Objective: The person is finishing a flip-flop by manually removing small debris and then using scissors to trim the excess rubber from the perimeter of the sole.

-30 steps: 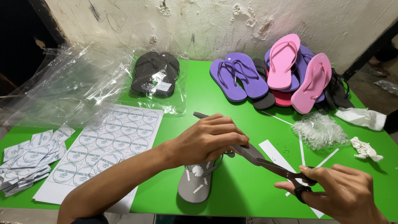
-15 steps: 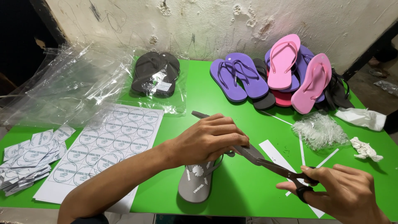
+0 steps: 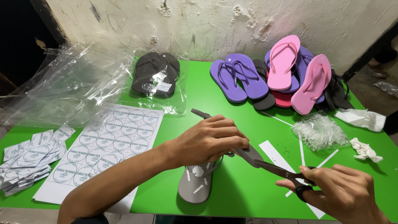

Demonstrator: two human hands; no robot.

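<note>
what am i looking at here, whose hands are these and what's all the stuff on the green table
This is one view from a camera worn on a person's head, looking down at their own bare hands. The left hand presses on a grey rubber flip-flop lying on the green table. The right hand holds black-handled metal scissors by the loops, blades reaching under the left hand. Around them lie a white sheet of round stickers, a pile of purple and pink flip-flops and a bagged dark pair.
</note>
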